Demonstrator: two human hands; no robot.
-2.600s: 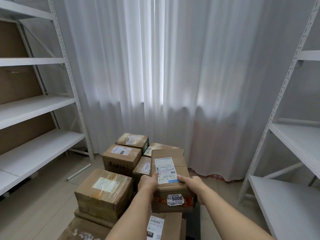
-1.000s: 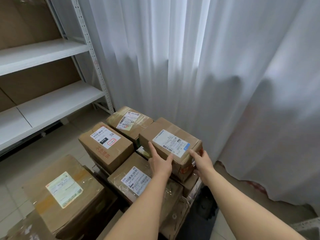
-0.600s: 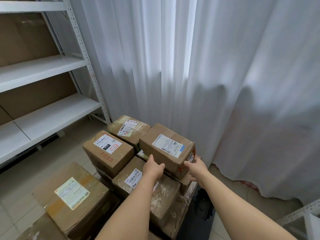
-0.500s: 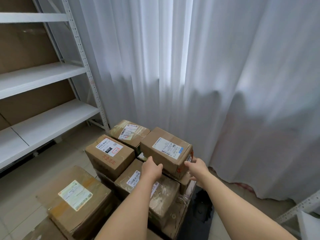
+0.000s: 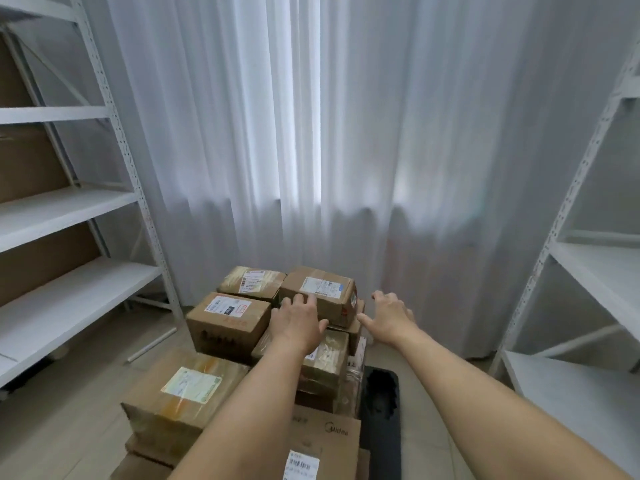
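A small brown cardboard box point(image 5: 323, 292) with a white label sits on top of the far right of a stack of parcels. My left hand point(image 5: 298, 319) lies flat with spread fingers against the box's near left edge. My right hand point(image 5: 389, 315) hovers open just to the right of the box, apart from it, fingers spread. Neither hand grips anything.
More taped cardboard boxes point(image 5: 228, 320) fill the stack, one large point(image 5: 180, 396) at the near left. White metal shelving stands at the left point(image 5: 69, 292) and at the right point(image 5: 595, 271). White curtains point(image 5: 311, 150) hang behind. A black cart edge point(image 5: 381, 393) shows beside the stack.
The box I held in both hands now rests on the stack at the far right. My right hand has let go and moved off to the right; my left hand has flattened. The view has lifted.
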